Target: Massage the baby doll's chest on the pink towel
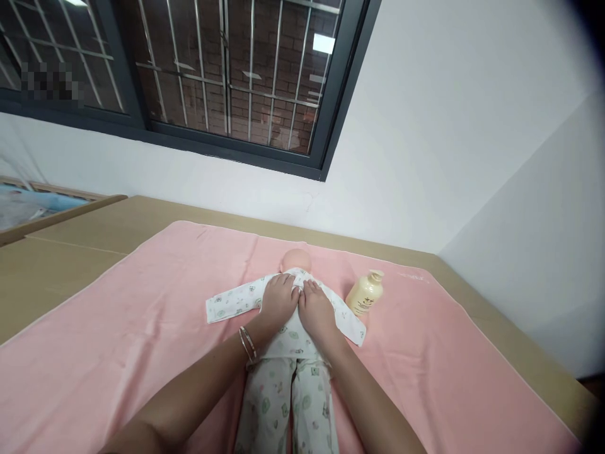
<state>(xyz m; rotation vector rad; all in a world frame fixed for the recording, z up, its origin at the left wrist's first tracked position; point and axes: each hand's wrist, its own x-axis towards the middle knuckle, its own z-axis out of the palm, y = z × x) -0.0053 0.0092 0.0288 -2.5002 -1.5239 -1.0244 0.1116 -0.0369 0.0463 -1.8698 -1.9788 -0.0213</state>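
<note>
From where I stand, the left hand (280, 299) and right hand (317, 309) hide the middle of the patterned shirt (293, 343), so I can't see what's beneath the palms. The patterned trousers (269, 407) run out of view at the bottom, hems and all. I can't read the small print on the bottle (366, 293). The window (227, 69) is cut off above, with a blurred patch (51, 82) at its left, and the bluish stuff (61, 202) off left is indistinct.

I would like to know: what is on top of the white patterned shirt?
The left hand and right hand lie side by side on the upper front of the shirt. The fabric directly beneath them is covered, so it cannot be seen.
</note>
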